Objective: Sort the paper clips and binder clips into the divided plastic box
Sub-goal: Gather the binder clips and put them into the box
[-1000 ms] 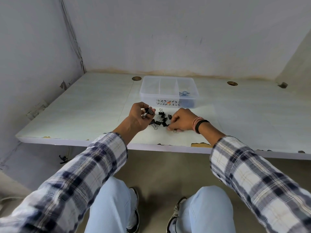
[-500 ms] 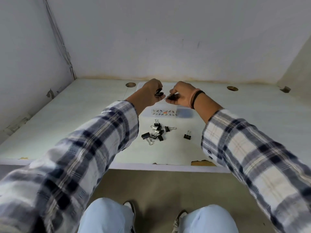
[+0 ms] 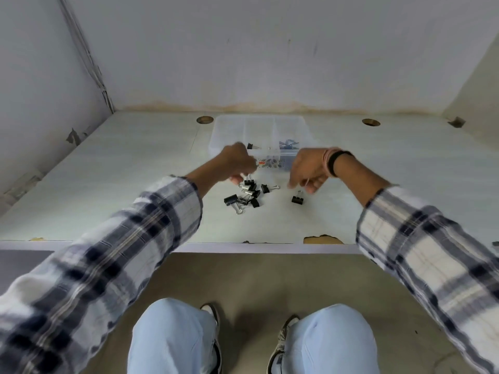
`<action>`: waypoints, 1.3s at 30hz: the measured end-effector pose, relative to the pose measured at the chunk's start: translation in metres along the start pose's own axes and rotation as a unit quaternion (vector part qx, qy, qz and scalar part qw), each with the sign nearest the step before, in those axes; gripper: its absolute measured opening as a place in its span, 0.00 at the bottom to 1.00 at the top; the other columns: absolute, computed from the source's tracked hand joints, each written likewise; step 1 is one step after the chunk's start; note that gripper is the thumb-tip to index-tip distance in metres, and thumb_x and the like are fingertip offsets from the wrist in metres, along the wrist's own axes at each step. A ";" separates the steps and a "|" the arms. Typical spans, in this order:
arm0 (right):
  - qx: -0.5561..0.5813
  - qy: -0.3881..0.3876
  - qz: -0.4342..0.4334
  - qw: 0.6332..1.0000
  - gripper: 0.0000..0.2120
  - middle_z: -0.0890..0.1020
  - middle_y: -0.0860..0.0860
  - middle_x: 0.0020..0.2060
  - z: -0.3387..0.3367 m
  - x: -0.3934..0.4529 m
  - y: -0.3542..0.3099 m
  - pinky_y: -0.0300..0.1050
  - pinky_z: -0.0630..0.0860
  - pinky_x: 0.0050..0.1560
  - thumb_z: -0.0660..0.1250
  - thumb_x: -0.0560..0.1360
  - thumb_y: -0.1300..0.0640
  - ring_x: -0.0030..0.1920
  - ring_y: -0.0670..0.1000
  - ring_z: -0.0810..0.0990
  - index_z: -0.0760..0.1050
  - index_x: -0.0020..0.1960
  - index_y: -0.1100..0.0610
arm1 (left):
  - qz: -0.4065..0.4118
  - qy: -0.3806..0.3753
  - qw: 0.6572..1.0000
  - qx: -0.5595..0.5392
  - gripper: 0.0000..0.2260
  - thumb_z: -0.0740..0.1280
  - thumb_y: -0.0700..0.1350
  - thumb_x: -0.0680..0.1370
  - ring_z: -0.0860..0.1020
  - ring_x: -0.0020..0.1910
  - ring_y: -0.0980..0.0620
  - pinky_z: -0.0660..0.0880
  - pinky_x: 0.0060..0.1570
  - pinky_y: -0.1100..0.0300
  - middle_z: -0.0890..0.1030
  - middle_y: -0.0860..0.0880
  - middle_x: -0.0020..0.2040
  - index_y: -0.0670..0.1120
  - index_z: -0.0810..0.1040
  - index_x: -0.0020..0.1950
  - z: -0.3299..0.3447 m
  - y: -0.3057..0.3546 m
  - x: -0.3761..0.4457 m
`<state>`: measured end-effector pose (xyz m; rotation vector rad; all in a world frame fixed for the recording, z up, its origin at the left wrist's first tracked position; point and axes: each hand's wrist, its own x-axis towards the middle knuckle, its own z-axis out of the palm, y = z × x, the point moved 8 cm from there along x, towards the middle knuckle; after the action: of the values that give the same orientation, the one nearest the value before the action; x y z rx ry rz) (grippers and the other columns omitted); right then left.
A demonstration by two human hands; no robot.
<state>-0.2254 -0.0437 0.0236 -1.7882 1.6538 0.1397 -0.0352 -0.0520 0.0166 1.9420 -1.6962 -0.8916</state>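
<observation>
White desk (image 3: 135,184) | box (image 3: 229,130) label unreadable | hands: left (image 3: 237,164), right (image 3: 307,168) curled, grip unclear

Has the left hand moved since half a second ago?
Yes. The left hand came back from over the plastic box toward the binder clip pile.

Soft, even, dim-ish light; both hands (image 3: 272,168) smear with motion blur (sleeves too), and wide-angle distortion bends the edges.

A pale, chipped laminate tabletop (image 3: 135,184) with two round cable holes (image 3: 204,119) is enclosed by stained white walls (image 3: 270,49), and thin cables (image 3: 89,58) are seen in the left corner.
</observation>
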 end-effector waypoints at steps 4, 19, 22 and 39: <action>-0.014 0.027 -0.007 1.000 0.27 0.76 0.57 0.60 0.034 -0.005 0.004 0.48 0.85 0.41 0.79 0.69 0.55 0.41 0.57 0.85 0.75 0.65 0.59 | 0.018 0.035 0.991 0.127 0.22 0.71 0.50 0.76 0.80 0.39 0.45 0.71 0.29 0.61 0.80 0.37 0.54 0.36 0.76 0.63 0.026 -0.014 -0.011; -0.148 0.174 -0.176 0.958 0.18 0.81 0.56 0.62 0.048 0.016 -0.055 0.46 0.73 0.64 0.72 0.74 0.52 0.63 0.58 0.76 0.81 0.62 0.56 | 0.027 0.107 0.994 0.016 0.08 0.71 0.39 0.77 0.83 0.34 0.43 0.82 0.34 0.54 0.83 0.40 0.37 0.34 0.82 0.47 -0.006 -0.033 -0.018; -0.126 0.187 -0.181 0.957 0.15 0.81 0.58 0.59 0.047 0.012 -0.052 0.45 0.74 0.59 0.70 0.75 0.54 0.60 0.59 0.78 0.81 0.60 0.58 | 0.048 0.106 0.993 0.009 0.06 0.68 0.39 0.79 0.81 0.29 0.48 0.75 0.25 0.66 0.80 0.44 0.42 0.40 0.82 0.54 -0.008 -0.036 -0.024; 0.587 0.205 -0.104 0.776 0.06 0.79 0.61 0.41 0.002 -0.006 0.006 0.49 0.84 0.39 0.65 0.73 0.73 0.37 0.57 0.80 0.78 0.46 0.67 | 0.097 0.112 0.978 -0.144 0.06 0.75 0.34 0.73 0.84 0.32 0.51 0.84 0.39 0.59 0.85 0.41 0.39 0.36 0.84 0.49 -0.024 -0.010 -0.029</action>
<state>-0.2313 -0.0377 0.0229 -0.9716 1.2426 -1.2070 -0.0129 -0.0246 0.0332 1.5912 -1.5008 -0.7654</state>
